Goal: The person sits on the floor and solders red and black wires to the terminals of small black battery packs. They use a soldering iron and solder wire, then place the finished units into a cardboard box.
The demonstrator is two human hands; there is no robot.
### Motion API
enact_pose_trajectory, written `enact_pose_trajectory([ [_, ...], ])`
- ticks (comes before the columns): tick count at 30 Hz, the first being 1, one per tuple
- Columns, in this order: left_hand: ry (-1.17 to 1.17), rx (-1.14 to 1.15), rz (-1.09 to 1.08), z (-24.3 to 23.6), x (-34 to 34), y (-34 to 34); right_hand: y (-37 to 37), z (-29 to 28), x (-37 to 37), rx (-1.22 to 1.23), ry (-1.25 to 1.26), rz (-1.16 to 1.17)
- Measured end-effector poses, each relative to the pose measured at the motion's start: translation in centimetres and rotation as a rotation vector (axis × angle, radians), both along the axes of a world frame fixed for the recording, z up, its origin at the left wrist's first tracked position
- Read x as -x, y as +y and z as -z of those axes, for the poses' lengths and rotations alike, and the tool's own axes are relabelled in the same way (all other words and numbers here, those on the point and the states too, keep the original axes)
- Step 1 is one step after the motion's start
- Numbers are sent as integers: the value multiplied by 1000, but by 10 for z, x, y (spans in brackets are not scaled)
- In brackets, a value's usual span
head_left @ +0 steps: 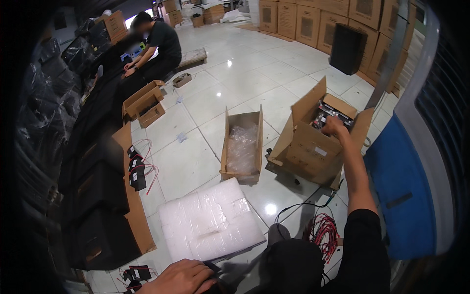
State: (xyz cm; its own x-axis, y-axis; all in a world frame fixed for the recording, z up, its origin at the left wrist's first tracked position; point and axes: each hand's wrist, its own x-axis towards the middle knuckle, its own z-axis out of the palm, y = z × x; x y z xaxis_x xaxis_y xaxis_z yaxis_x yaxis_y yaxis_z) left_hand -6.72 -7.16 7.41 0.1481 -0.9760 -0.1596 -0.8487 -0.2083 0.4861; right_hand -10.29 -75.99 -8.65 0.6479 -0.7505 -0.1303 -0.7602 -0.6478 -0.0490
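Observation:
My right hand [334,126] reaches down into an open cardboard carton [313,149] on the right. Its fingers are bent together among dark parts with silvery edges [320,117]; what they grip, if anything, is hidden. At the bottom edge my left hand [186,275] lies palm down on something dark, perhaps my leg or a black object, with the fingers loosely bent. Just beyond it a white foam block [210,218] wrapped in clear film rests on the floor. A narrow open box [223,157] holding clear plastic wrap [242,147] stands left of the carton.
Black cabinets [105,240] line the left side. Beside them lie black modules with red wires [137,171]. A bundle of red and black wire [323,235] is near my right leg. Further off sit a co-worker [164,46], stacked cartons [306,24] and a black speaker-like box [348,49].

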Motion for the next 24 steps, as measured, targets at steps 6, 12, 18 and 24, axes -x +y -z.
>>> enact_pose_trajectory([
  [6,-19,100,93,12,-6,9,43,-33,11,231,-173,51],
  [12,181,105,-27,10,-6,9,91,-155,34,341,-372,14],
  [18,87,493,-88,15,-12,-25,228,-256,52,422,-591,-509],
  [24,115,725,-239,8,-32,-70,383,-253,25,-148,-457,-926],
])
